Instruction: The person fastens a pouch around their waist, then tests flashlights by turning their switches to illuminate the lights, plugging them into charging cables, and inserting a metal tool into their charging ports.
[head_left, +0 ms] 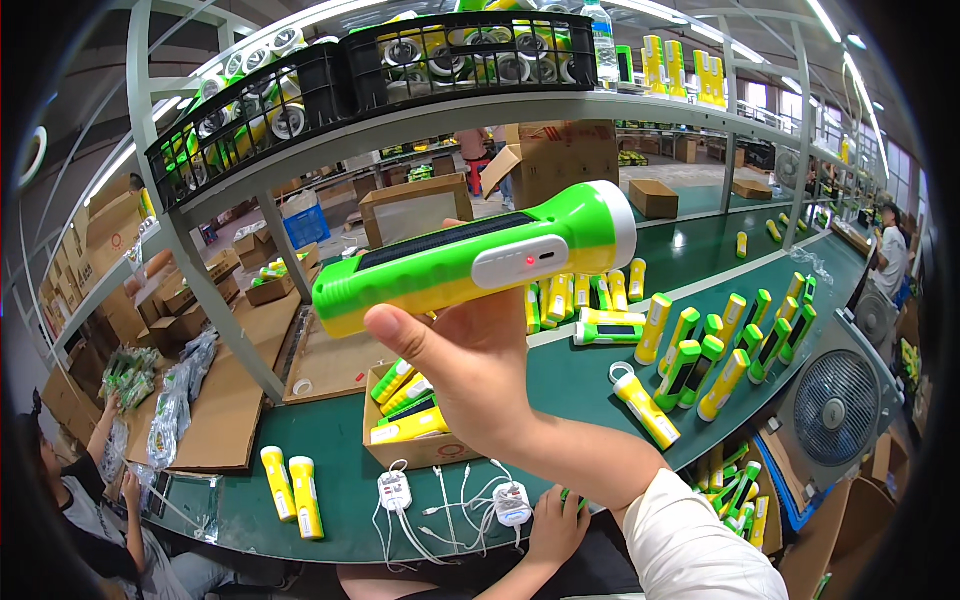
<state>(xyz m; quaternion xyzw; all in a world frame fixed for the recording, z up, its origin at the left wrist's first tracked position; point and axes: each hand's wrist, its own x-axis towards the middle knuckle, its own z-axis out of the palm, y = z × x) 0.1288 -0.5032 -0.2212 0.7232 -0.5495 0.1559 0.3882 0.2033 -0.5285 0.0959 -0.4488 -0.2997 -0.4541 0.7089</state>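
Head view: right grip (482, 375) snug around green-yellow flashlight (440, 268).

- A factory workshop for assembling or packing, by the look of it: a long, green-topped surface (340, 450) runs from near left to far right.
- Many matching green-and-yellow plastic flashlights (655, 328) stand and lie along it.
- Black slatted plastic crates (325, 80), heaped with similar white-rimmed parts, sit on a pale metal rack (420, 125) above.
- Brown cardboard boxes (565, 165) stand far behind, with flattened cardboard sheets (215, 400) at left.
- White charging blocks (395, 490) with tangled cables lie near.
- Long white strip lights (865, 110) hang overhead; a grey square-framed fan (838, 410) stands right.
- Other people sit near left (85, 520) and stand far right (890, 250).
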